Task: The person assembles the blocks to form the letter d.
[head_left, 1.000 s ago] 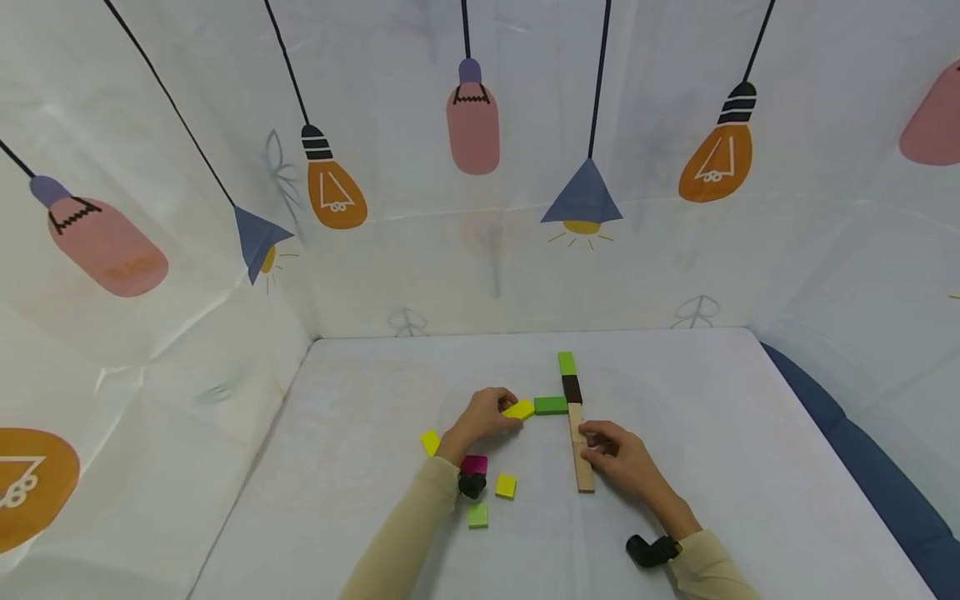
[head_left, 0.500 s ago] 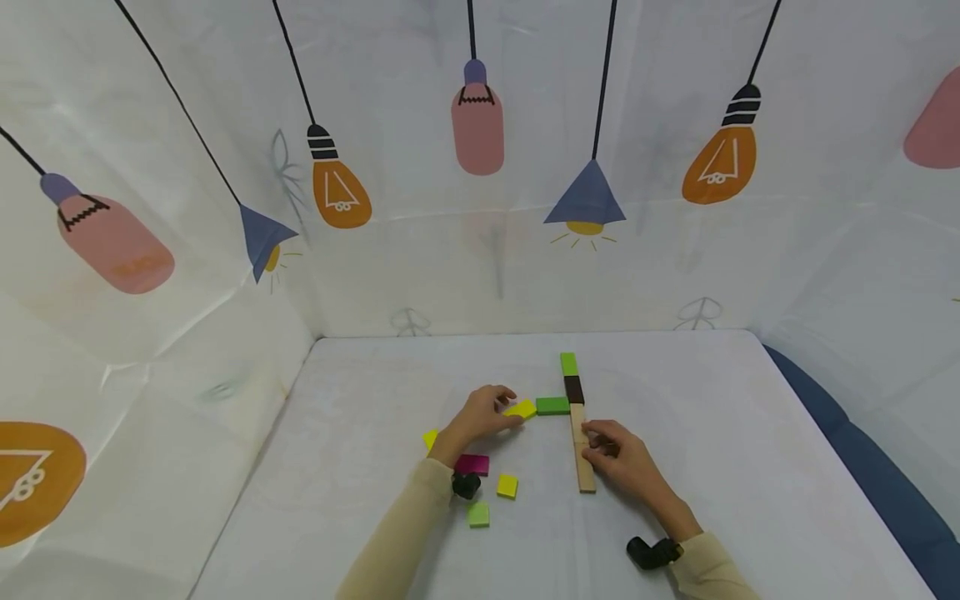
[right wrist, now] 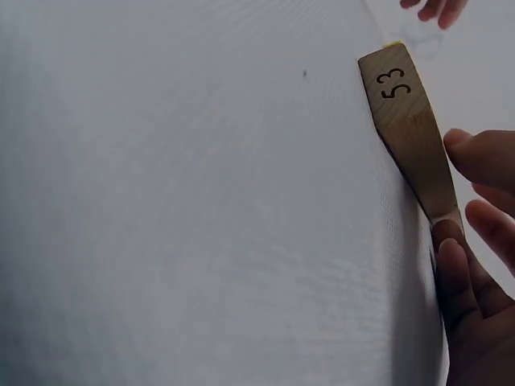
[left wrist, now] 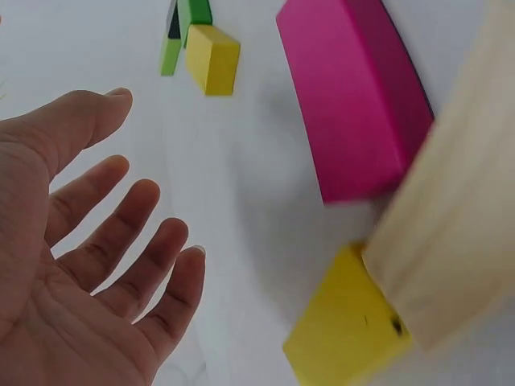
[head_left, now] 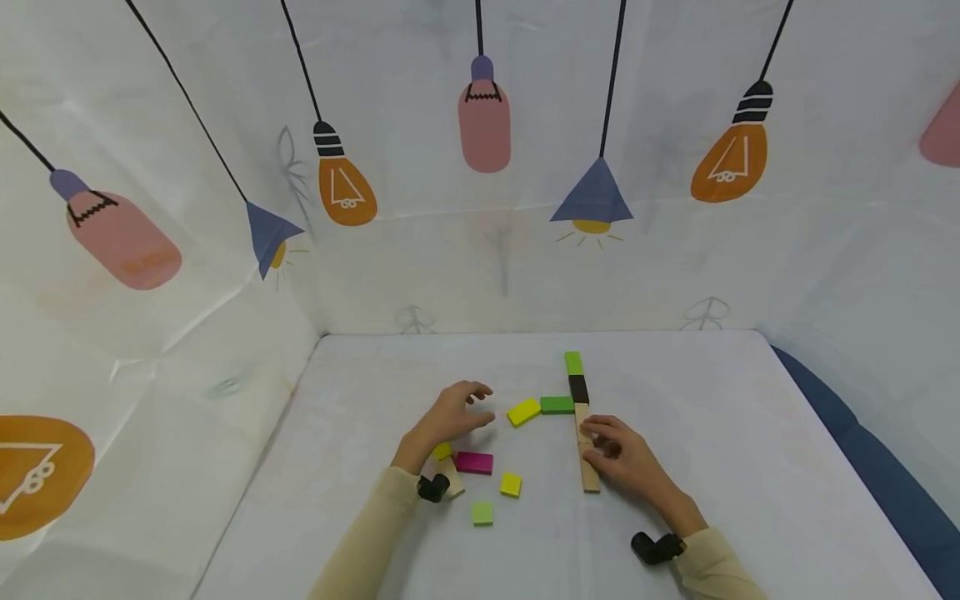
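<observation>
My left hand (head_left: 448, 418) hovers left of a tilted yellow block (head_left: 523, 412), fingers spread and holding nothing. That yellow block meets the end of a green block (head_left: 557, 405), which joins an upright row at its side. In the row, a light green block (head_left: 573, 363) tops a dark brown block (head_left: 578, 389), with plain wooden blocks (head_left: 590, 477) below. With curled fingers and thumb, my right hand (head_left: 628, 460) holds the wooden part of the row from the right. In the right wrist view, the wooden block (right wrist: 406, 121) bears the number 53 on its end.
Loose blocks lie near my left wrist: magenta (head_left: 475, 463), yellow (head_left: 511, 485), light green (head_left: 482, 513), and another yellow one (head_left: 443, 451) beside a pale wooden block (head_left: 452, 483). A patterned sheet (head_left: 525, 250) hangs behind the white table (head_left: 390, 358).
The left hand has let go of the yellow block and drawn back to the left, uncovering the pale wooden block. The right hand stays in place on the wooden blocks.
</observation>
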Action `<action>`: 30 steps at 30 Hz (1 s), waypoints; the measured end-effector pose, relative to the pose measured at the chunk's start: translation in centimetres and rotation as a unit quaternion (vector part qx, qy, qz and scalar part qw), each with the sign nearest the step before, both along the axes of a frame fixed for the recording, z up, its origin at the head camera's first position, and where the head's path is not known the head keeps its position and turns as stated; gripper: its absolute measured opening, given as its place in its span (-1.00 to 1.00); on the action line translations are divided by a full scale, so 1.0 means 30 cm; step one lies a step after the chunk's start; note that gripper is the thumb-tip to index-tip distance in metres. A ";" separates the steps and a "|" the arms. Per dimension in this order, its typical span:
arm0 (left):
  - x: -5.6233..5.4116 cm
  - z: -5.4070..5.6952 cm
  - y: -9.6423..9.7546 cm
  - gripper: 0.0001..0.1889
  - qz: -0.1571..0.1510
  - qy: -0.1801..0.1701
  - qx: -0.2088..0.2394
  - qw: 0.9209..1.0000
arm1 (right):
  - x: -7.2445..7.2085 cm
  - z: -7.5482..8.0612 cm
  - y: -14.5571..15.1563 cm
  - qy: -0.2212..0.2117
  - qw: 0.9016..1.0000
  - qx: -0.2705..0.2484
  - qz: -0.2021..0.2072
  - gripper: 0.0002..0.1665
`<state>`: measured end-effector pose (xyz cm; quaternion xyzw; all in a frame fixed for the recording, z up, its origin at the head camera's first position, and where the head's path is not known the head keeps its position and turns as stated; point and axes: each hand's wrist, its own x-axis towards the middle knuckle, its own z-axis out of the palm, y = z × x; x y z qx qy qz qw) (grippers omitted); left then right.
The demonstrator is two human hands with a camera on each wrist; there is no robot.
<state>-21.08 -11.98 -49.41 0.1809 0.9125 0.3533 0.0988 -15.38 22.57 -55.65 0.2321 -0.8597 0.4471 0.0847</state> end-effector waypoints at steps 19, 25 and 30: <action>0.128 -0.048 -0.071 -0.61 -0.014 -0.057 0.012 0.998 | -0.012 -0.014 0.012 0.012 1.000 0.011 0.008 -0.61; 0.158 -0.046 -0.063 -0.62 -0.040 -0.055 0.015 0.998 | -0.014 -0.014 0.013 0.019 1.000 0.005 0.013 -0.60; 0.178 -0.054 -0.061 -0.62 -0.042 -0.051 0.002 0.998 | -0.011 -0.010 0.011 0.018 1.000 0.010 0.010 -0.60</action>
